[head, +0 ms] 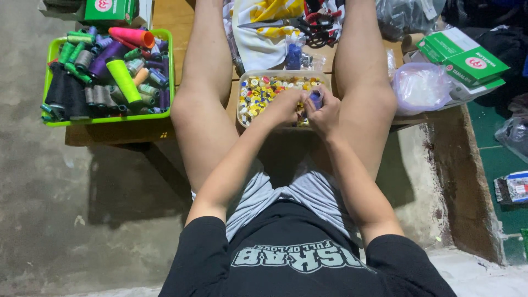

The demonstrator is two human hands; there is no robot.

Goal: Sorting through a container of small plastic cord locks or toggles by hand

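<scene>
Head view, centre frame: a small blue piece sits pinched in the right hand, fingers closed round it, while the left hand, curled, touches it over the clear tray of coloured bits. Green boxes with red round labels lie upper right, another green box upper left above a green basket of thread spools.
</scene>
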